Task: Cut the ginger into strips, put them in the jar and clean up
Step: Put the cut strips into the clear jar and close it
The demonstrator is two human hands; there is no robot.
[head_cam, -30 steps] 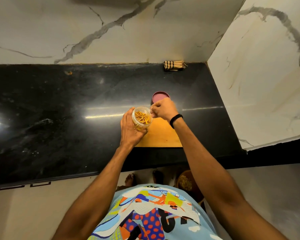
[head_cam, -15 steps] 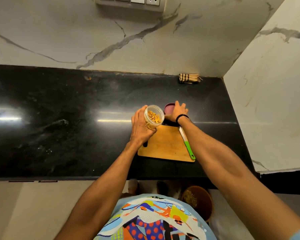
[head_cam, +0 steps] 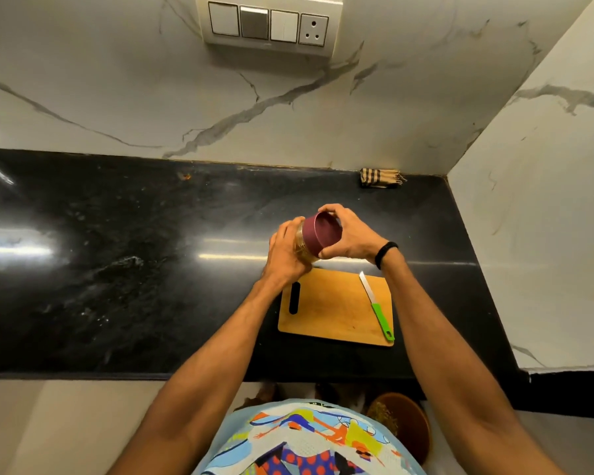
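Note:
My left hand grips a small clear jar tilted on its side above the black counter, just beyond the wooden cutting board. My right hand holds the maroon lid against the jar's mouth. The ginger strips inside are mostly hidden by the lid and my fingers. A knife with a white blade and a green handle lies along the board's right edge.
A striped folded cloth lies at the back right of the black counter, against the marble wall. A switch panel sits on the wall above. A brown bowl stands on the floor below the counter edge.
My right hand left the open jar, picked up the maroon lid from the counter behind the board and brought it onto the jar's mouth. The jar stayed in my left hand.

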